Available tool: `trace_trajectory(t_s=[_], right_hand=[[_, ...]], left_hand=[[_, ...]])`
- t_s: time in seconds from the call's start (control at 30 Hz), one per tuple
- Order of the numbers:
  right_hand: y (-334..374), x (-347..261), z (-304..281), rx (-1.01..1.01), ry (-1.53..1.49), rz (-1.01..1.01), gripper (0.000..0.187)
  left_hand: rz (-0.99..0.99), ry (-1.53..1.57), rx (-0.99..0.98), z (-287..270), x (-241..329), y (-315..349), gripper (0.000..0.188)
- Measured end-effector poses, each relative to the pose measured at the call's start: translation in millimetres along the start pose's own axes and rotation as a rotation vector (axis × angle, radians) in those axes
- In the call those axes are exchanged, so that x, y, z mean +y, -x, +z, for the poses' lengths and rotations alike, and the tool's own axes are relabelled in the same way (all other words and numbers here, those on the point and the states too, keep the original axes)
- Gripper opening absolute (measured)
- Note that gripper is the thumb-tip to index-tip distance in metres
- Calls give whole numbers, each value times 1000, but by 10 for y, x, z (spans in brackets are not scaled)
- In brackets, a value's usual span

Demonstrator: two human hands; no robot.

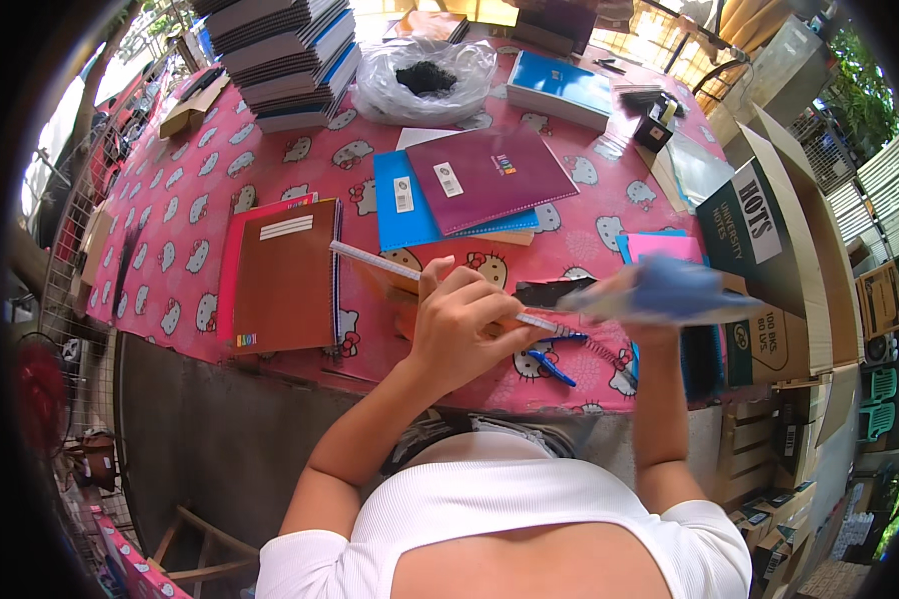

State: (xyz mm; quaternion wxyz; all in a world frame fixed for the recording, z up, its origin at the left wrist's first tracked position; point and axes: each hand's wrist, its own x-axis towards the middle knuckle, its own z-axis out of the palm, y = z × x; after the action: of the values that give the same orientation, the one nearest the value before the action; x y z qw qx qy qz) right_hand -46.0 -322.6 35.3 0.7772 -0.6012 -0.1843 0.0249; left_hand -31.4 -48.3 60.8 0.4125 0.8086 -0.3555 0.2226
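My left hand (466, 317) pinches a notebook (375, 258) seen almost edge-on, its pale bound edge slanting down to the right. Beyond that edge's lower end trails a thin wire coil (601, 349). My right hand (637, 304), smeared by motion, grips a blurred blue-and-white thing (674, 290) whose kind I cannot make out. Below the bound edge, between my hands, blue-handled pliers (552, 367) lie on the table. A black object (554, 293) rests just beyond them, partly covered by the blur.
A brown notebook (288, 280) lies on red ones at left. Purple (494, 180) and blue notebooks (395, 205) overlap ahead. Farther back are a tall notebook stack (285, 65), a plastic bag (425, 80), a blue-topped stack (561, 88) and a tape dispenser (656, 125). An open carton (759, 250) stands at right.
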Motion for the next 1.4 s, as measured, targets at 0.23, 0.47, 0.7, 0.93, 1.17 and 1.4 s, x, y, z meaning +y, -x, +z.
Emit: trace_trajectory(t_s=[0.23, 0.47, 0.7, 0.93, 1.17, 1.4], right_hand=[[-104, 73, -102, -154, 168, 149, 41], [-95, 333, -351, -87, 826, 87, 45], [-249, 212, -39, -86, 1014, -140, 44], [-331, 181, -78, -168, 750, 12, 43], [-356, 272, -108, -207, 1005, -346, 45], [-387, 210, -10, -72, 870, 51, 57]], left_hand=[[-94, 80, -42, -35, 39, -28, 29], [-62, 65, -24, -27, -102, -26, 30], [-76, -20, -121, -144, -111, -44, 20], [-24, -9, -26, -93, -98, -25, 18], [-188, 39, -34, -138, -37, -46, 20], [-120, -52, -51, -213, -162, -60, 20]])
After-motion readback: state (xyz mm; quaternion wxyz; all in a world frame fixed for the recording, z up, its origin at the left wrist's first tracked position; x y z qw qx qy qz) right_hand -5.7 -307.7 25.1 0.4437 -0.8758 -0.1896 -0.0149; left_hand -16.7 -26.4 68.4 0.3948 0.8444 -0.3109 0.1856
